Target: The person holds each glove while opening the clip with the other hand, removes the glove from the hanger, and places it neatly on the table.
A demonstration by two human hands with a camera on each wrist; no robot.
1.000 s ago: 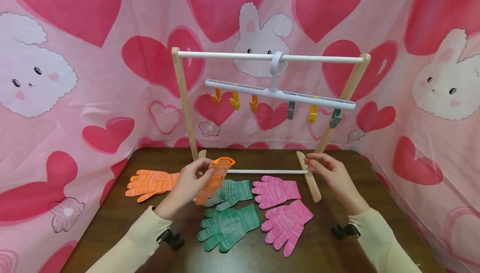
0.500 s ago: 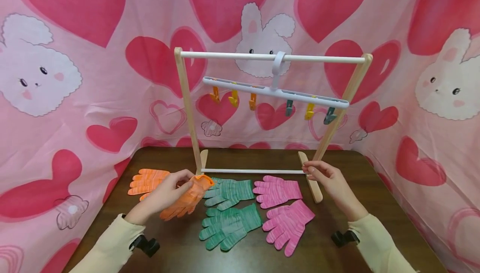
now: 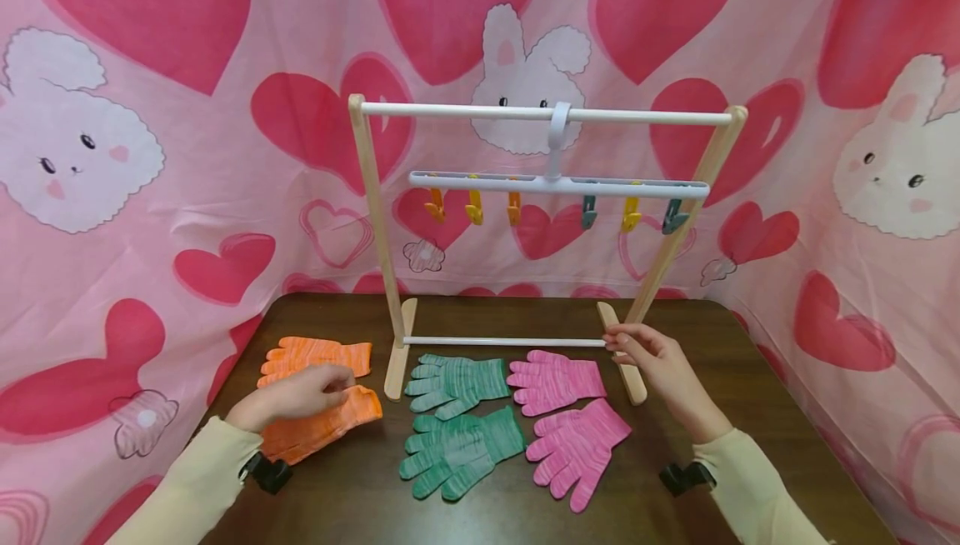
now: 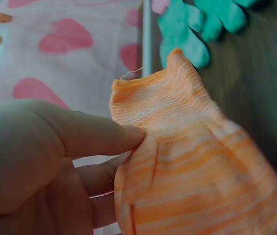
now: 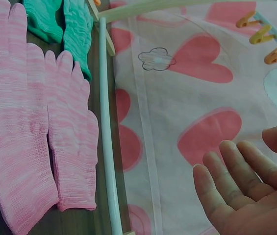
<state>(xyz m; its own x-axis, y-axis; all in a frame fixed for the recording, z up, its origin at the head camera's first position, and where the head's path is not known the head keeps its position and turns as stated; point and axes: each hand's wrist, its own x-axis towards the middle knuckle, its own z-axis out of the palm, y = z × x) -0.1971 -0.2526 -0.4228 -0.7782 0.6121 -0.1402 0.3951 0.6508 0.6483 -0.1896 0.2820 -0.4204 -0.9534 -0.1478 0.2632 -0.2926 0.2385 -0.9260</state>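
My left hand [image 3: 303, 395] pinches an orange glove [image 4: 202, 166] near its cuff, thumb on one side and fingers behind. That glove hangs low over the table's left side, its cuff pointing right. Just behind it lies a second orange glove [image 3: 318, 353], flat on the table. My right hand [image 3: 656, 366] holds nothing; its fingers are relaxed beside the rack's right foot. Between the hands lie two green gloves [image 3: 463, 453] and two pink gloves [image 3: 573, 449], fingers toward the left. In the right wrist view the pink gloves [image 5: 72, 132] are left of the hand.
A wooden rack [image 3: 371, 195] with white bars stands at the table's back. From its top bar hangs a white clip hanger [image 3: 525, 184] with several coloured clips [image 3: 474, 203]. Behind is a pink curtain [image 3: 315, 20] with hearts and rabbits.
My left hand has carried the orange glove leftward and down, away from the green gloves. The hanger has swung to nearly level. My right hand has barely moved.
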